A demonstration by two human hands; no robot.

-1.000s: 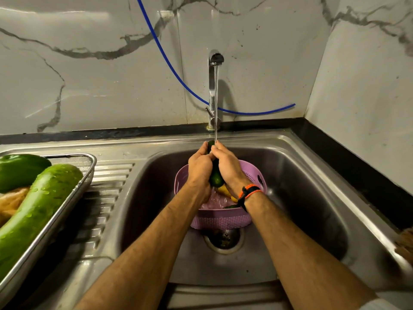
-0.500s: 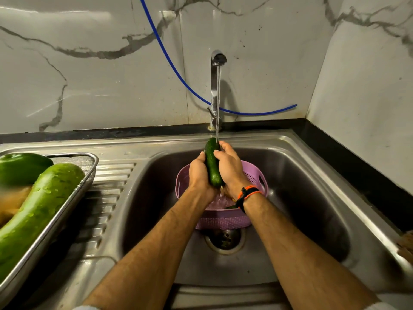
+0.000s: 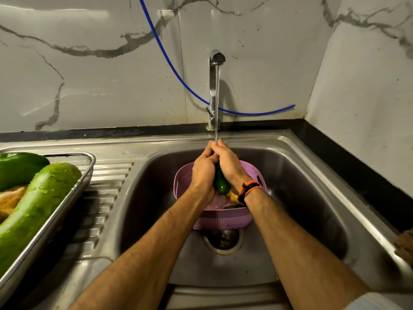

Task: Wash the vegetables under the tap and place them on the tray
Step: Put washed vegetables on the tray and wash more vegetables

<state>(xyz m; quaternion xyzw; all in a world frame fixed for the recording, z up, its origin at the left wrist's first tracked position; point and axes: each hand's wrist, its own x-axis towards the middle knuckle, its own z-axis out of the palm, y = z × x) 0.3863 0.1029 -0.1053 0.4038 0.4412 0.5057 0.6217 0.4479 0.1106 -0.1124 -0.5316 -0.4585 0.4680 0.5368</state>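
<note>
- Nearest us, on our left, the tray (image 3: 86,173) rests on the sink's draining board and already carries a wet pale-green gourd (image 3: 38,211) and a darker green vegetable (image 3: 20,167).
- Further in, our left hand (image 3: 204,173) and right hand (image 3: 228,164) wrap the dark cucumber (image 3: 220,183). The fingers of both curl round it above the purple basket (image 3: 223,218) in the sink (image 3: 312,198).
- We judge the wet skin slippery: a loose hold could drop it into the basket or by the drain (image 3: 222,239).
- Farthest, the tap (image 3: 214,86) runs onto our fingers (image 3: 220,145); water may splash over the rim.
</note>
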